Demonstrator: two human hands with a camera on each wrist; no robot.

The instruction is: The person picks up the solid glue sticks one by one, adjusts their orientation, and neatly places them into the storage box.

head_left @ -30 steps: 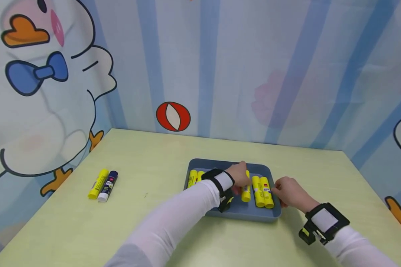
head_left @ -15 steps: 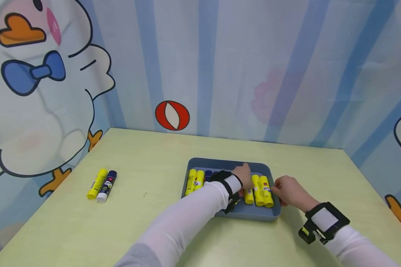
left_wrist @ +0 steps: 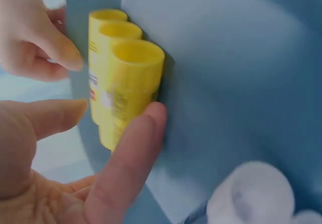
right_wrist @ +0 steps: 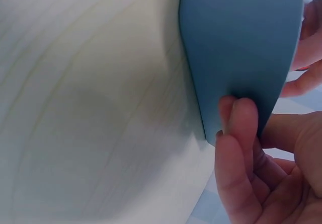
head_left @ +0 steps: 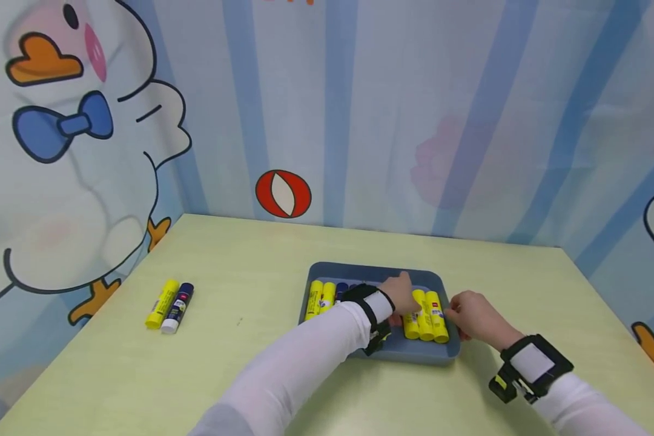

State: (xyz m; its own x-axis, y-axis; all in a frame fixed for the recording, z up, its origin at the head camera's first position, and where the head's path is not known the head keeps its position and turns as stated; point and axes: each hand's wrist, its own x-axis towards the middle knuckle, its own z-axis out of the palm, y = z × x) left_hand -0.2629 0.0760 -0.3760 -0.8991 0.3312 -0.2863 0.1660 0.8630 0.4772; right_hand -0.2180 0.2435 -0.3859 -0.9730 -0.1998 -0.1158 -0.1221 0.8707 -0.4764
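Note:
A blue-grey tray [head_left: 414, 356] holds yellow glue sticks and dark-blue ones. At its right end, three yellow sticks lie side by side. My left hand [head_left: 399, 293] reaches into the tray; one fingertip touches the side of the innermost yellow glue stick [left_wrist: 137, 75], and the other visible finger is held out apart. My right hand [head_left: 476, 316] grips the tray's right rim, with fingers on the outer wall [right_wrist: 236, 48] and the thumb on the other side. The left arm hides part of the tray's middle.
Two yellow glue sticks [head_left: 314, 300] lie at the tray's left end, beside a dark-blue glue stick [head_left: 341, 290]. On the table's left lie another yellow glue stick [head_left: 162, 304] and a dark-blue one with a white end [head_left: 177, 309]. A patterned cloth [head_left: 370, 121] stands behind the table.
My left hand has moved slightly right, bringing the third yellow glue stick from a gap away up against the other two. My right hand stays on the tray rim.

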